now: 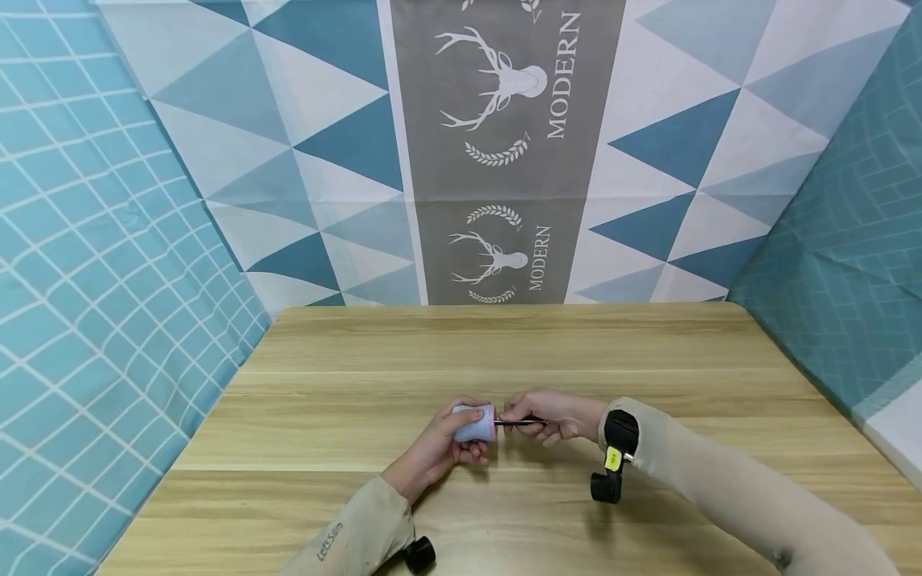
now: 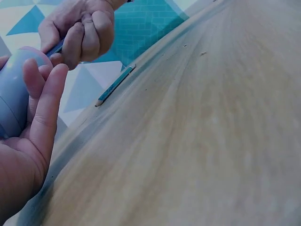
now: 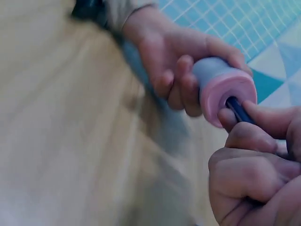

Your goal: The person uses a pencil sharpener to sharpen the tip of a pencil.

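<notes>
A pale blue pencil sharpener (image 1: 470,430) with a pink end lies in the grip of my left hand (image 1: 438,448), thumb on top. My right hand (image 1: 551,412) pinches a dark pencil (image 1: 531,422) between thumb and curled fingers. In the right wrist view the pencil's near end enters the round hole in the sharpener's pink face (image 3: 214,96); its tip is hidden inside. Both hands are close together over the wooden table (image 1: 346,352). Seen from the left wrist, some fingers of the left hand stand off the sharpener.
A teal pencil (image 2: 115,86) lies on the table beyond the hands in the left wrist view; I cannot make it out in the head view. Patterned cloth (image 1: 324,160) hangs behind the table, with blue gridded cloth (image 1: 108,264) on the left.
</notes>
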`<action>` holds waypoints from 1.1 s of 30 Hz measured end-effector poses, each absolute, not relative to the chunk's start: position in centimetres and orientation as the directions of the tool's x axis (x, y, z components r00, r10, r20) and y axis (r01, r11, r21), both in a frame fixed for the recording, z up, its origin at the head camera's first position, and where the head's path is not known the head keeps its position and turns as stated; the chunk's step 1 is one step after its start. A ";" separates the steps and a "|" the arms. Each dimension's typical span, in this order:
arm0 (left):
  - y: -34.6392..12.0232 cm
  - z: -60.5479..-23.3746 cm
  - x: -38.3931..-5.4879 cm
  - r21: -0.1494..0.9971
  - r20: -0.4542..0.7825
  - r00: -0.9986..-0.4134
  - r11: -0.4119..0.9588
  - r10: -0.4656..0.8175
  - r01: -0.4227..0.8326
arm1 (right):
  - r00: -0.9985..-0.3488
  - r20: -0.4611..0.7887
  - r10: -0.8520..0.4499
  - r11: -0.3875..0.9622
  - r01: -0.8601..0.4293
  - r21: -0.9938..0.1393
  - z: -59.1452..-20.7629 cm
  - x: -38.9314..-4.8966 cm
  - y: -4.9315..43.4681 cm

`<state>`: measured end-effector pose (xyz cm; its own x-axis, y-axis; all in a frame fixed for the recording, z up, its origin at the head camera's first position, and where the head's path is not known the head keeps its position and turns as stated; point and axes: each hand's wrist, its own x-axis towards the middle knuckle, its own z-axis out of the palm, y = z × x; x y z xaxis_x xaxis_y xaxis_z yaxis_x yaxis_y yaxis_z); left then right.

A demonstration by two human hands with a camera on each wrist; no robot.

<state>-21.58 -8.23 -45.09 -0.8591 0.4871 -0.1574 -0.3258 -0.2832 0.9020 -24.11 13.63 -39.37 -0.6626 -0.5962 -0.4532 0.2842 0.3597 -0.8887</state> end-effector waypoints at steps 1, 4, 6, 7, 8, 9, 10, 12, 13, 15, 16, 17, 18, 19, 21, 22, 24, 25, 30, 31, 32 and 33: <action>-8.2 -45.1 -21.6 0.901 -0.157 -0.861 -0.287 0.484 -0.325 | -0.681 -0.414 -0.604 0.371 0.219 -0.902 -39.2 -24.1 13.7; -8.2 -45.0 -21.6 0.894 -0.159 -0.863 -0.302 0.479 -0.332 | -0.736 -0.202 -0.646 0.415 -0.116 -0.902 -38.7 -23.6 13.8; -8.3 -45.0 -21.5 0.889 -0.165 -0.861 -0.305 0.481 -0.341 | -0.721 -0.025 -0.692 0.450 -0.404 -0.797 -38.3 -23.1 13.9; -8.3 -45.0 -21.5 0.888 -0.167 -0.859 -0.306 0.484 -0.345 | -0.691 0.063 -0.720 0.463 -0.546 -0.698 -38.3 -22.8 14.0; -8.3 -45.0 -21.5 0.886 -0.167 -0.857 -0.307 0.488 -0.348 | -0.643 0.151 -0.751 0.468 -0.679 -0.565 -38.3 -22.6 14.1; -8.3 -45.0 -21.5 0.885 -0.168 -0.855 -0.306 0.491 -0.350 | -0.579 0.226 -0.783 0.463 -0.786 -0.409 -38.3 -22.4 14.2; -8.3 -45.0 -21.5 0.886 -0.167 -0.853 -0.305 0.494 -0.350 | -0.507 0.285 -0.814 0.452 -0.860 -0.238 -38.4 -22.2 14.3; -8.3 -45.0 -21.5 0.885 -0.167 -0.851 -0.304 0.498 -0.352 | -0.360 0.354 -0.863 0.410 -0.909 0.076 -38.6 -22.0 14.5; -8.3 -45.0 -21.5 0.885 -0.165 -0.850 -0.305 0.501 -0.352 | -0.295 0.371 -0.880 0.388 -0.899 0.205 -38.8 -22.0 14.6; -8.3 -45.0 -21.6 0.885 -0.162 -0.847 -0.306 0.505 -0.351 | -0.192 0.381 -0.905 0.344 -0.855 0.388 -39.0 -22.1 14.6; -8.3 -45.0 -21.6 0.884 -0.160 -0.846 -0.308 0.508 -0.352 | -0.159 0.375 -0.913 0.328 -0.833 0.446 -39.1 -22.2 14.6; -8.3 -45.0 -21.6 0.882 -0.159 -0.846 -0.312 0.509 -0.354 | -0.131 0.368 -0.920 0.313 -0.813 0.491 -39.2 -22.3 14.6; -8.3 -45.0 -21.6 0.881 -0.156 -0.845 -0.315 0.512 -0.354 | -0.108 0.362 -0.926 0.300 -0.792 0.532 -39.3 -22.4 14.6; -8.3 -45.0 -21.6 0.880 -0.155 -0.844 -0.317 0.514 -0.354 | -0.086 0.358 -0.930 0.290 -0.770 0.569 -39.4 -22.6 14.6; -8.3 -45.0 -21.7 0.877 -0.155 -0.844 -0.321 0.513 -0.357 | -0.042 0.365 -0.930 0.278 -0.731 0.623 -39.8 -22.8 14.5; -8.3 -45.0 -21.7 0.876 -0.157 -0.844 -0.323 0.512 -0.359 | -0.021 0.372 -0.928 0.274 -0.716 0.642 -40.0 -22.9 14.4; -8.4 -45.0 -21.7 0.876 -0.160 -0.846 -0.322 0.509 -0.359 | 0.019 0.391 -0.920 0.268 -0.698 0.664 -40.4 -23.2 14.3; -8.4 -45.1 -21.7 0.876 -0.164 -0.847 -0.321 0.506 -0.361 | 0.033 0.404 -0.914 0.267 -0.701 0.661 -40.6 -23.3 14.1; -8.3 -45.2 -21.7 0.882 -0.169 -0.852 -0.310 0.495 -0.355 | -0.037 0.462 -0.886 0.307 -0.794 0.525 -41.1 -23.0 13.7; -8.3 -45.2 -21.7 0.883 -0.170 -0.853 -0.308 0.493 -0.354 | -0.091 0.475 -0.875 0.327 -0.834 0.444 -41.1 -22.9 13.5; -8.2 -45.2 -21.7 0.885 -0.171 -0.853 -0.305 0.493 -0.353 | -0.157 0.482 -0.862 0.350 -0.871 0.343 -41.1 -22.7 13.4; -8.2 -45.2 -21.7 0.886 -0.173 -0.854 -0.301 0.491 -0.353 | -0.233 0.478 -0.847 0.373 -0.901 0.221 -41.0 -22.5 13.3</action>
<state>-21.73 -8.24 -45.16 -0.8537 0.4913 -0.1729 -0.3528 -0.3014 0.8858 -22.51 13.31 -41.03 -0.2334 -0.8467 0.4782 -0.9011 0.3731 0.2209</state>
